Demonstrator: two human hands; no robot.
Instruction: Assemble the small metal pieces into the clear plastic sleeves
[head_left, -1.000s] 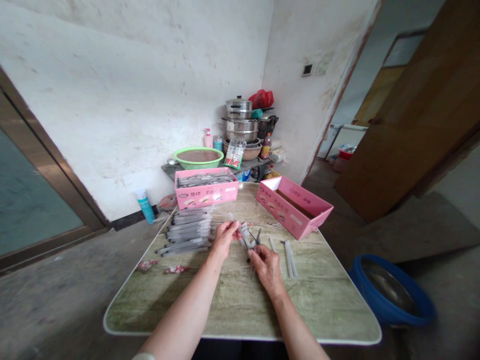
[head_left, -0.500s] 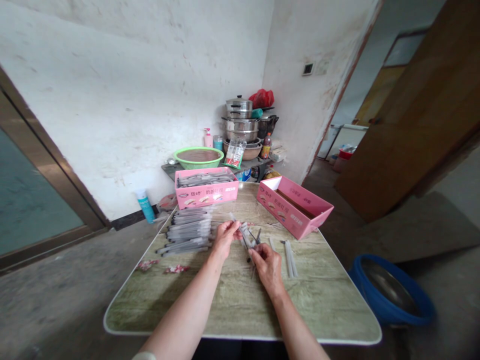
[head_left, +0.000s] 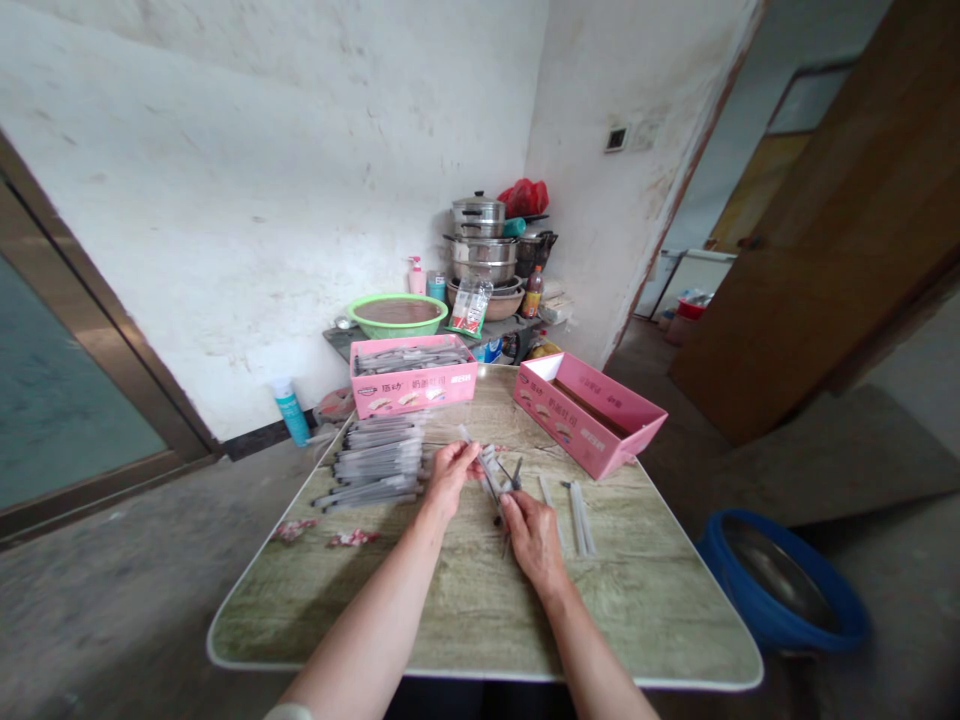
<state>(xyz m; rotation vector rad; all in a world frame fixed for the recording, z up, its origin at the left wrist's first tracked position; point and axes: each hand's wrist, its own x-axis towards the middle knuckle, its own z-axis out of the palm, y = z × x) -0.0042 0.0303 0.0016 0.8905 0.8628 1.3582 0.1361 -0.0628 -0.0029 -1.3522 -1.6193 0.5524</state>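
My left hand (head_left: 452,474) is closed, pinching a slim pen (head_left: 489,474) with a translucent barrel. At the pen's lower end the fingers of my right hand (head_left: 534,532) are closed round it. The pen slants between both hands, over a small heap of dark and pale pen parts (head_left: 516,474) that is partly hidden. To the left of my left hand lies a pile of translucent pens (head_left: 379,462) with black ends. A few clear tubes (head_left: 580,518) rest on the table to the right of my right hand.
Behind the pile stands a pink box (head_left: 414,390) full of similar pens. Another pink box (head_left: 574,415) sits at the table's (head_left: 480,620) back right. Beyond are a green basin (head_left: 397,318) and stacked pots (head_left: 480,250). A blue tub (head_left: 787,590) stands right of the table.
My right hand's fingers have shifted slightly on the pen, and the hand has turned a little. My left hand has stayed in place.
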